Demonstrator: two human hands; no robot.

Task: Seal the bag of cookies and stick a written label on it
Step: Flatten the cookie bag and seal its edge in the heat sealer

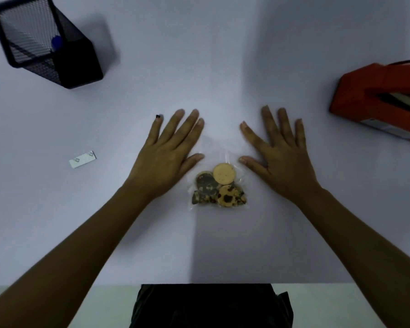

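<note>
A clear plastic bag of cookies [219,185] lies flat on the white table between my hands; inside are a pale round cookie and several dark chocolate-chip ones. My left hand [169,153] rests flat on the table just left of the bag, fingers straight and spread, its thumb tip at the bag's edge. My right hand [278,153] lies flat to the right in the same way, thumb tip near the bag. A small white label strip [83,159] lies on the table to the left.
A black mesh pen holder [45,41] with a blue-capped pen stands at the far left. An orange heat sealer [381,100] sits at the right edge. The table's front edge [81,284] runs near my body.
</note>
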